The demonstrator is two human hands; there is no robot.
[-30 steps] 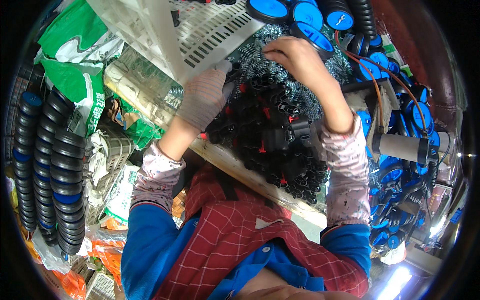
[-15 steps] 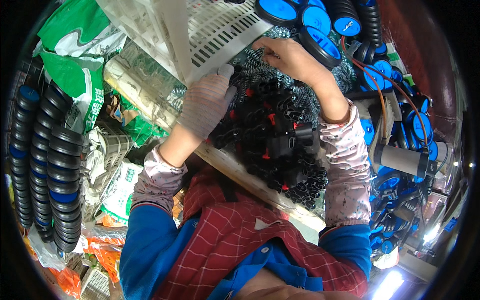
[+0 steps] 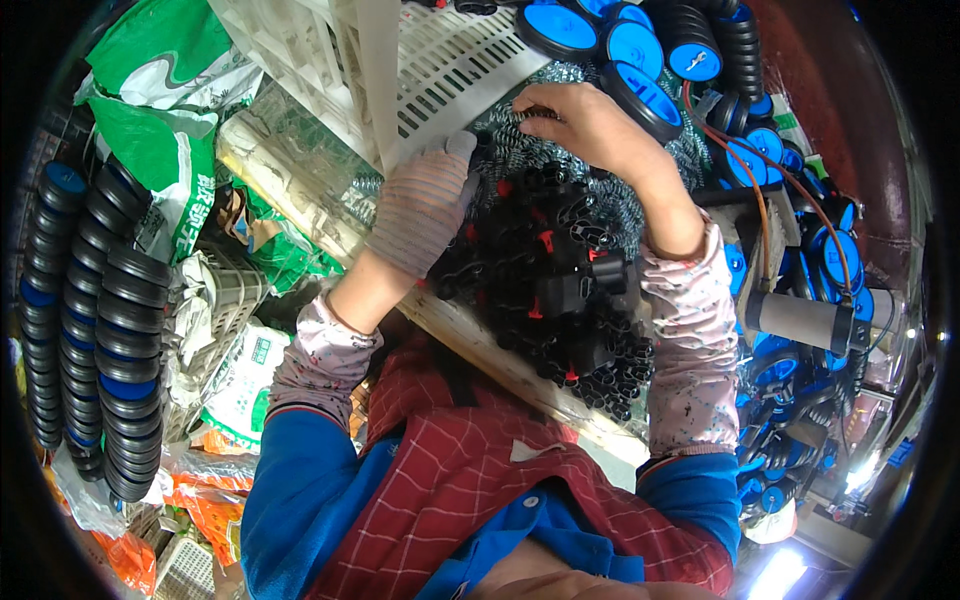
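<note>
My left hand, in a striped grey glove, is closed around a small black plastic part that is mostly hidden by the fingers. Bare and curled, my right hand hovers over a heap of small metal coil springs. Its fingers are bent toward the thumb; whatever they pinch blends with the springs behind. Between and below my hands lies a pile of black plastic parts, some with red tabs.
A white slotted plastic crate stands tilted beyond my left hand. Black wheels with blue hubs sit at the back and right. A wooden edge borders the worktop near me. A grey cylinder with cables is at right; stacked wheels rise at left.
My left hand has shifted slightly to the right, still closed. My right hand stays over the springs, its fingers slightly more curled. The whole view has moved a little.
</note>
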